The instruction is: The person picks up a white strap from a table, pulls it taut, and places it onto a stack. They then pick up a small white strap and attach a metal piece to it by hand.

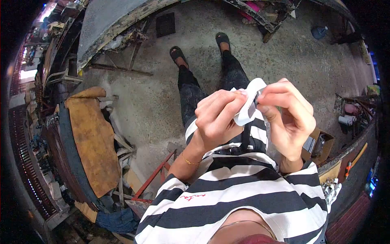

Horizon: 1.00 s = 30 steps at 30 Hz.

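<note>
A flat white strip (246,112), like a band of elastic or strap, curves in a loop in front of my body. My left hand (219,114) is closed, with the strip gripped between thumb and fingers. At the strip's right side, my right hand (289,112) is closed in a pinch, its fingertips meeting by the loop. A small greyish bit (258,95) shows at those fingertips, too small to name. Both hands are held up close together over my lap.
A worn tan sheet (91,142) lies over a bench at left. A grey-topped table (118,24) stands ahead. At right are an open cardboard box (325,148), an orange-handled tool (348,168) and white gloves (331,190). A blue container (319,32) sits on the floor.
</note>
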Each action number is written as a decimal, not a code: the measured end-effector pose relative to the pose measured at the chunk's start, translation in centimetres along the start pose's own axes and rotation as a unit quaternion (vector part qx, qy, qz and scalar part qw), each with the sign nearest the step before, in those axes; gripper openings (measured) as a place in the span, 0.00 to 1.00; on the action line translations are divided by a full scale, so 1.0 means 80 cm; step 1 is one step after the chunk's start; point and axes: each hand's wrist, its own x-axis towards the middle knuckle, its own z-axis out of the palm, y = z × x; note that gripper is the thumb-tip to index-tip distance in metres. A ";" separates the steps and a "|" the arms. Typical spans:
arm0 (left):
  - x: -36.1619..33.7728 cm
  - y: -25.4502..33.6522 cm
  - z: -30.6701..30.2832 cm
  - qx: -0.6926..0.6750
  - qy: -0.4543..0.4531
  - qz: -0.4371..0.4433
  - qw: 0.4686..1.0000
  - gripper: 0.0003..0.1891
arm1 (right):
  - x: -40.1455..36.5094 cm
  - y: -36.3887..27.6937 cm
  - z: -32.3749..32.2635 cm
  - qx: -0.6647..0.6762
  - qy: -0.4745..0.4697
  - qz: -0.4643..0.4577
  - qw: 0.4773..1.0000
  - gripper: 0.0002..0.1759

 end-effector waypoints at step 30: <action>0.006 0.000 -0.019 -0.082 -0.074 -0.089 0.990 0.15 | 0.016 0.015 -0.016 0.045 -0.162 0.028 0.985 0.11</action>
